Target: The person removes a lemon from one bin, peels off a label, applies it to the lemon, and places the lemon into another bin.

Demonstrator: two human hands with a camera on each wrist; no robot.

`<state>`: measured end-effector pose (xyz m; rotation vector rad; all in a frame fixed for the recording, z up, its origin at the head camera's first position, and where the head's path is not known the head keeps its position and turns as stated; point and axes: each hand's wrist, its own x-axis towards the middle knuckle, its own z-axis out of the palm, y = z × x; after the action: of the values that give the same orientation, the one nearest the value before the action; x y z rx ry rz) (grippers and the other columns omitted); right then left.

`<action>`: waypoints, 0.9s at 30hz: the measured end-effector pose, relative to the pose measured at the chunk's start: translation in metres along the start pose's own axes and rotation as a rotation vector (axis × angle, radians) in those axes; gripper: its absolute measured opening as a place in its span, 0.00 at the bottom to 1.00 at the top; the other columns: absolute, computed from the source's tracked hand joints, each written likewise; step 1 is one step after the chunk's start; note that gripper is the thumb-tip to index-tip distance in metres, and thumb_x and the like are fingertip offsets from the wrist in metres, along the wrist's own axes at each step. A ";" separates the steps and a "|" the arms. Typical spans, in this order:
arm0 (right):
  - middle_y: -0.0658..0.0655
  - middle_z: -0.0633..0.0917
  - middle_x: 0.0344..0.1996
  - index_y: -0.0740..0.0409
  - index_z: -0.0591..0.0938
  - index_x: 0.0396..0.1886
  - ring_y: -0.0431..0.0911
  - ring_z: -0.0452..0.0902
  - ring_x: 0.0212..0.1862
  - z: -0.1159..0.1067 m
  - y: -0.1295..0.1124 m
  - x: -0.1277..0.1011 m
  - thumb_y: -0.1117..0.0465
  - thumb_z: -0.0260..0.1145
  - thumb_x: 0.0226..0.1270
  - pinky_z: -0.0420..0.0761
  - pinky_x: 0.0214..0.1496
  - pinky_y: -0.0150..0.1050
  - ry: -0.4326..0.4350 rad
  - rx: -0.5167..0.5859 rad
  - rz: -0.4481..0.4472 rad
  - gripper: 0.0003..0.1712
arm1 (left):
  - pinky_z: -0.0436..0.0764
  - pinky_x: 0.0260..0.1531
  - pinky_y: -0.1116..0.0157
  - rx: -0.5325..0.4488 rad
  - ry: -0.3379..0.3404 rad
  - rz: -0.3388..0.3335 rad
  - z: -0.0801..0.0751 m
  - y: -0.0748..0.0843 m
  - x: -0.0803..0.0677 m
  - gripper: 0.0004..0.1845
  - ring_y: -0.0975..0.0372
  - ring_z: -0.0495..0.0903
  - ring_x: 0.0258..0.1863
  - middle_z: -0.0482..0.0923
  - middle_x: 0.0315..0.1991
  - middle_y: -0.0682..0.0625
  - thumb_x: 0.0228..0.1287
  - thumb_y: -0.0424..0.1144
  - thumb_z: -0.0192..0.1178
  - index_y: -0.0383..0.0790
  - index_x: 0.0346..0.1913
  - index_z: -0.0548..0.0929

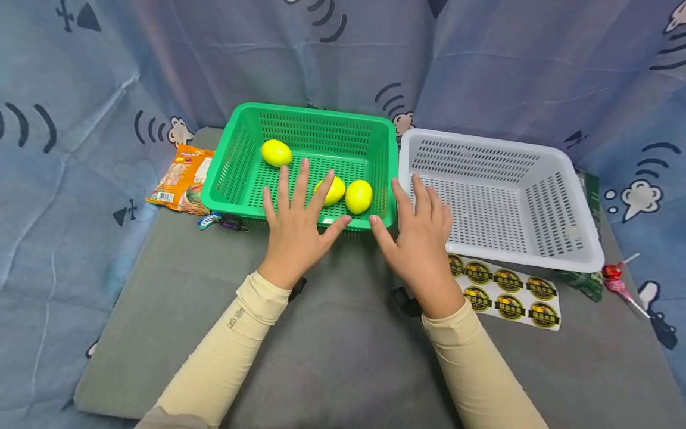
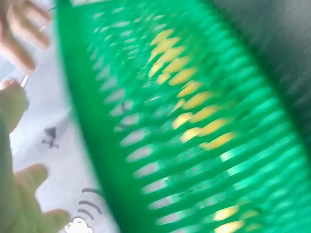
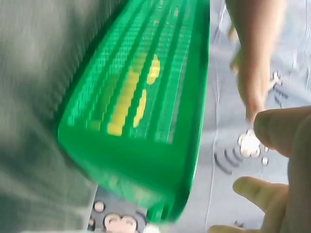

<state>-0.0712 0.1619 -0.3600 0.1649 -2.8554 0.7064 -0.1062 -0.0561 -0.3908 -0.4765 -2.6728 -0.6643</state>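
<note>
My left hand (image 1: pixel 295 232) is held with fingers spread over the front rim of a green plastic basket (image 1: pixel 220 202). Inside that basket lie three yellow lemons: one lemon (image 1: pixel 276 153) at the back left, another lemon (image 1: pixel 333 190) partly covered by my left fingers, and a third lemon (image 1: pixel 358 197) near the front right. My right hand (image 1: pixel 420 250), fingers also spread, is by the basket's front right corner and overlaps the white basket (image 1: pixel 482 257) in the head view. Neither hand holds anything. Both wrist views show the lemons through the green basket's slotted wall (image 2: pixel 146 170).
An orange snack bag (image 1: pixel 184 179) and small wrapped candy (image 1: pixel 209 220) lie left of the green basket. A sheet of round stickers (image 1: pixel 509 292) lies before the white basket. Lollipops (image 1: pixel 616 280) and a green packet (image 1: pixel 584 283) are at the right. A patterned curtain (image 1: pixel 343 59) hangs behind.
</note>
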 end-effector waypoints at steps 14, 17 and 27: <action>0.74 0.69 0.74 0.57 0.86 0.65 0.70 0.60 0.75 0.027 -0.029 -0.018 0.52 0.71 0.76 0.66 0.74 0.64 0.007 0.007 -0.076 0.23 | 0.67 0.71 0.40 -0.061 -0.862 -0.095 -0.018 -0.032 0.138 0.42 0.41 0.56 0.80 0.51 0.84 0.39 0.74 0.52 0.67 0.54 0.85 0.61; 0.74 0.72 0.72 0.56 0.89 0.60 0.70 0.63 0.73 0.035 -0.030 -0.019 0.55 0.71 0.76 0.69 0.72 0.64 0.061 0.004 -0.068 0.18 | 0.67 0.71 0.43 -0.076 -0.981 -0.091 -0.003 -0.038 0.145 0.40 0.46 0.58 0.80 0.54 0.84 0.43 0.73 0.48 0.70 0.55 0.83 0.65; 0.79 0.68 0.73 0.54 0.90 0.54 0.72 0.65 0.70 0.044 -0.034 -0.017 0.61 0.71 0.76 0.81 0.58 0.63 0.164 -0.033 -0.019 0.11 | 0.76 0.60 0.50 -0.163 -0.863 0.033 0.004 -0.043 0.139 0.34 0.49 0.72 0.65 0.72 0.72 0.45 0.69 0.43 0.73 0.49 0.76 0.76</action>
<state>-0.0569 0.1126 -0.3866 0.1223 -2.7041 0.6372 -0.2475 -0.0576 -0.3542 -1.0467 -3.3937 -0.8006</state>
